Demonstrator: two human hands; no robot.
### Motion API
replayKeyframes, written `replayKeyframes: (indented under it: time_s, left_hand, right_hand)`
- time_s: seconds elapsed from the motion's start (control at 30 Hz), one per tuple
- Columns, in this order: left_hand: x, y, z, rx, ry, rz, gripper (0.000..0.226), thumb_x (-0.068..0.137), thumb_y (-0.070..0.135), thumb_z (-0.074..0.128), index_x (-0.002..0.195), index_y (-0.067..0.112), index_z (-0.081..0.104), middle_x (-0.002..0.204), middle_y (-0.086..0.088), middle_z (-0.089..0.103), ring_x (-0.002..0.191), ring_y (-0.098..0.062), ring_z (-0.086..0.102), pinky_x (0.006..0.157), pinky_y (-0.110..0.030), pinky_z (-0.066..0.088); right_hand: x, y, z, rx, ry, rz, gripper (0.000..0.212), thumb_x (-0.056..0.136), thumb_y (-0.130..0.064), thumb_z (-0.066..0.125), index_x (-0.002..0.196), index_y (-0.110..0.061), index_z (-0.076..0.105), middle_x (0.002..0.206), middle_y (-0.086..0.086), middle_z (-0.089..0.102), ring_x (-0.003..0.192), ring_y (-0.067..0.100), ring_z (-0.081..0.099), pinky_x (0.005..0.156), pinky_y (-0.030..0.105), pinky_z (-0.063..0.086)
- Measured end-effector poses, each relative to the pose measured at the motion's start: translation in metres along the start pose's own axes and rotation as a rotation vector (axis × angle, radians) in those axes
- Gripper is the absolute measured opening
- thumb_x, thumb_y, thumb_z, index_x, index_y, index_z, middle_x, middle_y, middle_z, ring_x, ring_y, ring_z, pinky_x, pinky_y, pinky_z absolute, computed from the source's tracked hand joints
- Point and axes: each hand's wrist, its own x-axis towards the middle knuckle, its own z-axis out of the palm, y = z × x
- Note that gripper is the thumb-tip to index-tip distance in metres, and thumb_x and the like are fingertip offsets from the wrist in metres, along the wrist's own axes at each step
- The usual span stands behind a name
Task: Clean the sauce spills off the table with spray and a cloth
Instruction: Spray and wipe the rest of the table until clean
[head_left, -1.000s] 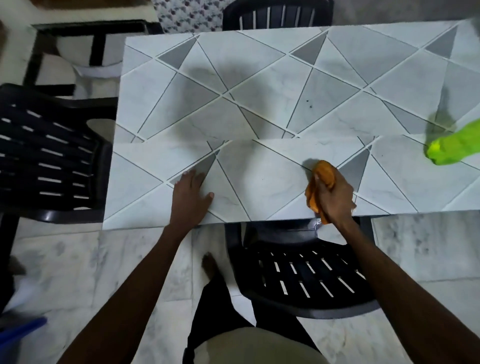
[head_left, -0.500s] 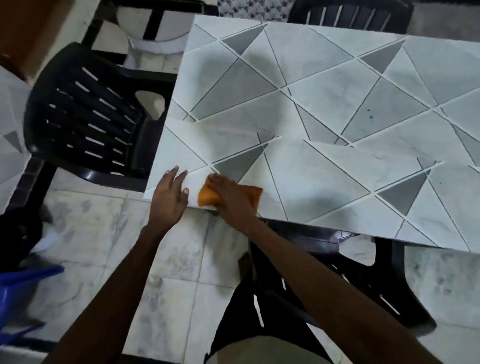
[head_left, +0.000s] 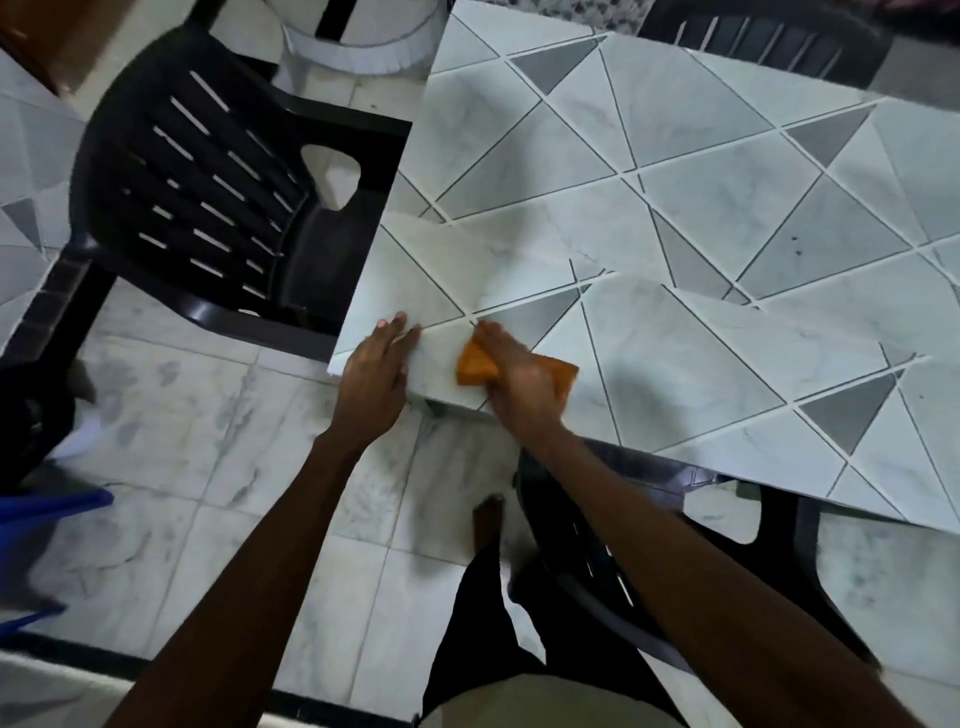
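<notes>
The table (head_left: 701, 208) has a grey and white triangle-patterned top. My right hand (head_left: 511, 374) presses an orange cloth (head_left: 475, 366) flat against the table near its front left corner; the cloth shows on both sides of the hand. My left hand (head_left: 376, 369) lies flat on that corner, fingers straight, just left of the cloth. A few small dark specks (head_left: 795, 244) sit on a grey triangle farther back on the right. The spray bottle is out of view.
A black plastic chair (head_left: 208, 197) stands at the table's left end. Another black chair (head_left: 649, 571) is tucked under the near edge by my legs, and a third chair (head_left: 769, 41) is at the far side. Something blue (head_left: 36, 519) lies on the tiled floor, left.
My right hand swept the cloth from the table's middle front to its left corner. My left hand stayed flat by the corner. The view turned left and the green spray bottle left the frame.
</notes>
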Motion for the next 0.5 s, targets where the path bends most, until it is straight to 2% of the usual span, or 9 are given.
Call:
replayKeyframes:
  time_s: [0.03,0.1,0.13,0.17,0.23,0.33,0.37,0.43,0.5]
  left_hand:
    - [0.001,-0.002,0.000,-0.009,-0.007,-0.006,0.059,0.089,0.016,0.032,0.146,0.011,0.046,0.157,-0.012,0.035,0.144,-0.035,0.032,0.115,-0.044,0.032]
    - [0.001,-0.003,-0.002,-0.029,-0.014,-0.022,0.057,0.091,0.011,0.037,0.147,0.011,0.044,0.158,-0.010,0.033,0.146,-0.033,0.028,0.117,-0.042,0.029]
    - [0.002,-0.004,-0.003,-0.038,-0.014,-0.021,0.054,0.093,0.008,0.042,0.147,0.010,0.044,0.158,-0.010,0.032,0.147,-0.032,0.027,0.118,-0.042,0.028]
    - [0.003,-0.003,-0.004,-0.049,-0.015,-0.018,0.052,0.095,0.007,0.047,0.147,0.009,0.044,0.158,-0.011,0.033,0.147,-0.032,0.026,0.119,-0.044,0.028]
    - [0.005,0.003,-0.005,-0.086,-0.005,-0.055,0.051,0.094,0.008,0.059,0.144,0.007,0.048,0.156,-0.012,0.036,0.146,-0.032,0.029,0.119,-0.045,0.029]
    - [0.003,0.029,-0.002,-0.171,0.030,-0.169,0.046,0.093,0.019,0.060,0.136,0.003,0.056,0.146,-0.017,0.048,0.137,-0.033,0.043,0.116,-0.044,0.033]
    - [0.000,0.043,0.001,-0.201,0.036,-0.174,0.046,0.093,0.024,0.056,0.134,0.003,0.057,0.141,-0.017,0.053,0.132,-0.034,0.047,0.114,-0.044,0.035]
    - [-0.007,0.076,0.013,-0.254,0.047,-0.117,0.047,0.092,0.031,0.049,0.130,0.005,0.059,0.132,-0.015,0.058,0.125,-0.031,0.052,0.110,-0.041,0.037]
    - [-0.011,0.120,0.029,-0.325,0.041,-0.051,0.039,0.094,0.027,0.051,0.127,0.009,0.060,0.127,-0.008,0.060,0.120,-0.025,0.054,0.107,-0.033,0.037]
  right_hand:
    - [-0.011,-0.012,0.009,0.135,-0.109,-0.033,0.061,0.086,-0.003,0.064,0.145,-0.015,0.054,0.139,-0.002,0.059,0.121,0.017,0.058,0.112,0.040,0.038]
    - [-0.029,-0.025,0.021,0.093,-0.275,-0.297,0.076,0.075,0.010,0.062,0.148,-0.009,0.048,0.152,0.011,0.048,0.138,0.028,0.047,0.117,0.042,0.036]
    - [-0.034,-0.021,0.027,0.041,-0.309,-0.372,0.079,0.074,0.011,0.061,0.149,-0.009,0.046,0.154,0.013,0.045,0.142,0.031,0.044,0.118,0.045,0.036]
    - [-0.037,-0.018,0.023,0.097,-0.320,-0.355,0.076,0.075,0.008,0.060,0.148,-0.009,0.047,0.153,0.013,0.047,0.141,0.031,0.045,0.117,0.046,0.037]
    - [-0.037,-0.017,-0.005,0.281,-0.247,-0.208,0.062,0.082,0.000,0.061,0.143,-0.012,0.054,0.143,0.007,0.058,0.130,0.025,0.056,0.112,0.042,0.044]
    - [-0.056,-0.018,-0.052,0.577,-0.172,0.093,0.037,0.087,-0.010,0.065,0.123,-0.021,0.067,0.112,-0.019,0.070,0.101,0.017,0.068,0.094,0.033,0.054]
    - [-0.061,-0.009,-0.064,0.626,-0.124,0.158,0.032,0.089,-0.016,0.065,0.121,-0.021,0.066,0.109,-0.018,0.069,0.100,0.014,0.067,0.094,0.032,0.053]
    - [-0.077,0.013,-0.093,0.738,-0.077,0.293,0.026,0.095,-0.022,0.065,0.121,-0.019,0.064,0.114,-0.005,0.069,0.107,0.012,0.065,0.101,0.032,0.050]
    - [-0.096,0.041,-0.123,0.928,0.032,0.488,0.020,0.099,-0.026,0.063,0.117,-0.019,0.065,0.114,0.004,0.072,0.107,0.016,0.068,0.099,0.032,0.053]
